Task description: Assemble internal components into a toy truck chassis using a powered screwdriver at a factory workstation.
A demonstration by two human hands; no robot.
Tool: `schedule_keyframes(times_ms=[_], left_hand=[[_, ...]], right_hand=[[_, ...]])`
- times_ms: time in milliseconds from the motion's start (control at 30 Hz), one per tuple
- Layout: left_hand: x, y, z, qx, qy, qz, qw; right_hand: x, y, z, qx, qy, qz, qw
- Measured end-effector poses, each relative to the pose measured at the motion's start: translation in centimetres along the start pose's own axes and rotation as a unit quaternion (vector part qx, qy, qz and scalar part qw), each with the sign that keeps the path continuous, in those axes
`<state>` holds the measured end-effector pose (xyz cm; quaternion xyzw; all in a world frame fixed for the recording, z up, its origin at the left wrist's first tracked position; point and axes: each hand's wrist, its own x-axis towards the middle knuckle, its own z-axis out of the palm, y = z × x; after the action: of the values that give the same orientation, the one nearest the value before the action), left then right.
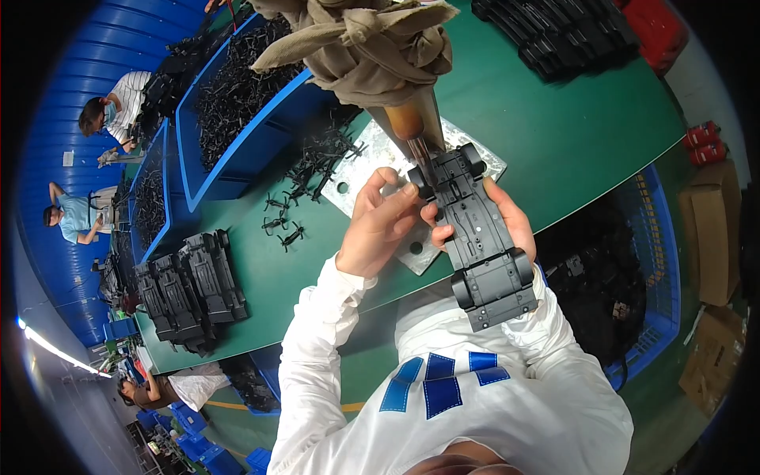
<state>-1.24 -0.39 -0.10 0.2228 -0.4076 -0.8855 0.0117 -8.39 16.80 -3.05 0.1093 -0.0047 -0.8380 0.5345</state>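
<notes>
A black plastic toy car chassis (475,226) with wheels at both ends lies tilted in my right hand (511,218). The right thumb runs along its right edge, and fingertips curl round the left edge. My left hand (376,222) is closed, its thumb tip against the front left wheel (421,182); whether a small part is pinched there is hidden. The slim metal tip of a machine (419,154) with an amber collar comes down at the chassis's front end. Beneath is a pale metal plate (348,190) on the green table.
Small black parts (317,162) lie loose left of the plate. Blue bins (237,158) of similar parts stand farther left. Stacked chassis (194,289) sit at the left edge, more black parts (562,36) at the far right. A blue crate (661,261) is beside me; co-workers sit at left.
</notes>
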Motion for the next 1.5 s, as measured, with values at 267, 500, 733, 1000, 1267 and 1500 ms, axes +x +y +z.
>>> schedule_keyframes(times_ms=[267,500,733,1000,1267,1500], left_hand=[[0.0,0.2,-1.0,-0.002,-0.045,-0.021,0.999],[0.0,0.3,-0.7,0.000,-0.039,-0.025,0.999],[0.0,0.5,-0.3,0.004,-0.032,-0.022,0.999],[-0.1,0.3,0.0,-0.014,-0.030,-0.021,0.999],[0.0,0.2,-0.3,-0.012,-0.025,-0.022,0.999],[-0.2,0.6,-0.2,-0.005,-0.042,-0.030,0.999]], right_hand=[[-0.1,-0.3,-0.7,-0.011,0.001,0.000,1.000],[-0.1,-0.3,-0.1,-0.003,0.009,0.001,1.000],[0.0,-0.3,-0.2,-0.015,0.012,-0.004,1.000],[-0.1,-0.2,-0.1,-0.040,0.027,-0.020,0.999],[-0.1,-0.1,0.0,-0.045,0.030,-0.021,0.998],[-0.1,-0.1,0.2,-0.027,0.025,-0.016,0.999]])
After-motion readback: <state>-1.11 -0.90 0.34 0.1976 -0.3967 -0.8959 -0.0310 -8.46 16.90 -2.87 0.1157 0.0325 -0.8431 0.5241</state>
